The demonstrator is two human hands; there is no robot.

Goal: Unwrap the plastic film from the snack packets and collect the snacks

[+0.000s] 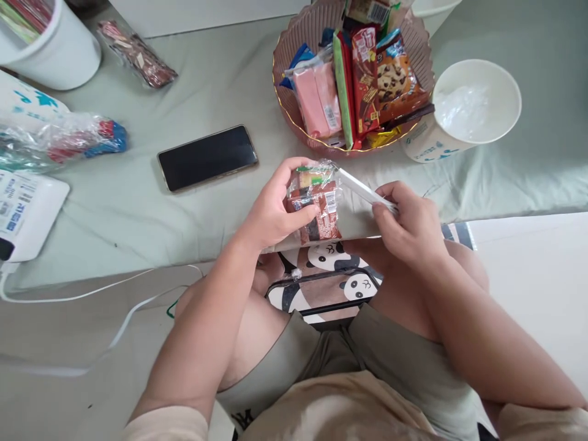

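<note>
My left hand [280,211] is closed round a small clear plastic bag with snack packets [328,214] in it, near the table's front edge. One packet in the bag is brown with a barcode; a yellow and green one shows above it. My right hand [411,223] pinches a slim white stick-like tool [361,185], whose exact kind I cannot make out. Its far end reaches the top right corner of the bag. Behind both hands stands a pink ribbed bowl [287,104] with a gold rim, full of wrapped snacks such as a cookie packet [397,79].
A black phone [207,158] lies left of the bowl. To its right stands a white paper cup [496,116] with clear plastic inside. Further left are a wrapped snack [138,54], a white bucket [76,55], a plastic-wrapped bundle [82,141] and a white device [39,208] with a cable.
</note>
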